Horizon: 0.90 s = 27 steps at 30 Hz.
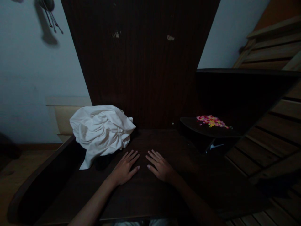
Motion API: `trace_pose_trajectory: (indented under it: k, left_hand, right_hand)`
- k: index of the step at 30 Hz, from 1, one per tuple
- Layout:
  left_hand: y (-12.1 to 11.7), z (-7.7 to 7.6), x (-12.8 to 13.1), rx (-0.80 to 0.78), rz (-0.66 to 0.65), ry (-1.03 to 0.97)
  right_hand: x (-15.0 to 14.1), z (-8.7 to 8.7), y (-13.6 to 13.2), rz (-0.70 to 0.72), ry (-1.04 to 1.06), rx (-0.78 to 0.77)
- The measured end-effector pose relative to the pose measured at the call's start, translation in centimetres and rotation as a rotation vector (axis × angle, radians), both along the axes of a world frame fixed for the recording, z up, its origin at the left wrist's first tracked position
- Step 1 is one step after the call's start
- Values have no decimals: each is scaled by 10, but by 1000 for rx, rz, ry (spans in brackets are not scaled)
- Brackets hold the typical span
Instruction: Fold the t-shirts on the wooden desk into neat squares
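Observation:
Both palms lie flat on a dark wooden desktop (145,201), fingers spread and a small gap between the hands. My left hand (125,168) holds nothing; just beyond it to the left is a crumpled white cloth (103,127). Something dark shows under the cloth's lower edge, too dim to make out. My right hand (160,166) is likewise bare, resting on the wood. Up and to its right, a pile of small pink, red and yellow pieces (213,121) sits on a dark curved shelf (211,133); I cannot tell what kind they are.
A tall dark wooden panel (145,69) rises at the desk's back. Raised side boards flank the desk, one on the left (47,175). Below the curved shelf is a small whitish object (216,146), unclear in the dimness. Wooden slats (268,150) stand at the right.

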<state>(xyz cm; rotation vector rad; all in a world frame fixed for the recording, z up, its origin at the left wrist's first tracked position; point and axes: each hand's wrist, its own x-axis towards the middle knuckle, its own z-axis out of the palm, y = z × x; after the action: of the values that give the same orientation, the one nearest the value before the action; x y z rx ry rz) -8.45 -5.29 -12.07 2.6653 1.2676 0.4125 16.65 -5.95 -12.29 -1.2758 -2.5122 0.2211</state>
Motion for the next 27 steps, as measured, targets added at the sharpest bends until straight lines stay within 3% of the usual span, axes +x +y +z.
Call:
trace_pose_trajectory:
  k: [18, 27]
  left_hand:
    - [-2, 4, 1, 11, 2, 12]
    - [0, -1, -1, 25, -7, -15]
  right_hand:
    - [1, -4, 2, 9, 25, 15]
    - [2, -7, 2, 4, 56, 9]
